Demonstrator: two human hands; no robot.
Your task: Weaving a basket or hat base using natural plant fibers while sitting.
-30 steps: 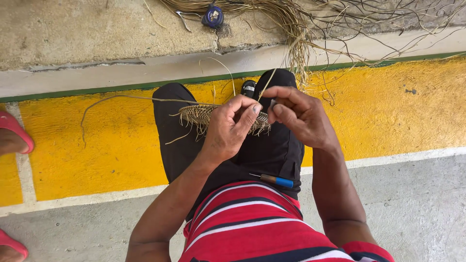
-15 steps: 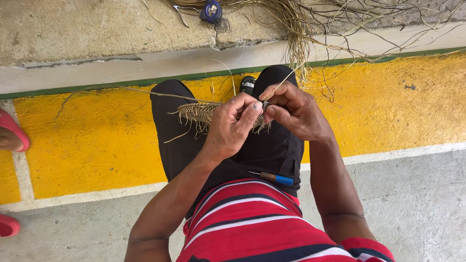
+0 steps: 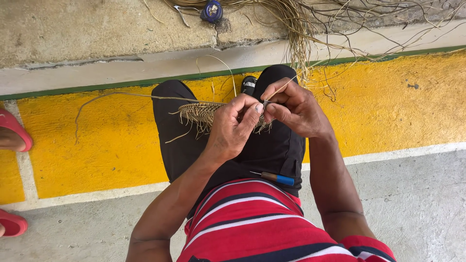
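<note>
A big bunch of dry grass strands [image 3: 296,19] lies on the grey stone step [image 3: 97,29] at the top, and some strands hang down over the yellow painted floor [image 3: 388,106]. A small blue round thing [image 3: 212,10] sits on the step next to the bunch. A tool with a blue handle [image 3: 276,178] rests on the person's lap, on the black trousers [image 3: 262,150]. Someone else's red sandals [image 3: 14,131] show at the left edge. Nothing blocks the view of the hands, but the left hand covers the middle of the woven piece.

The woven grass piece [image 3: 199,112] is held above the knees. It is long and thin and lies sideways, from left to right, with loose ends sticking out along its edge. One long strand [image 3: 121,95] trails off to the left.

Both arms reach forward from the striped shirt [image 3: 252,228] and meet over the lap. The left hand [image 3: 233,128] curls around the woven piece, thumb on top. The right hand [image 3: 296,109] has its fingers pinched tight on a thin strand [image 3: 284,85] that points up and to the right.
</note>
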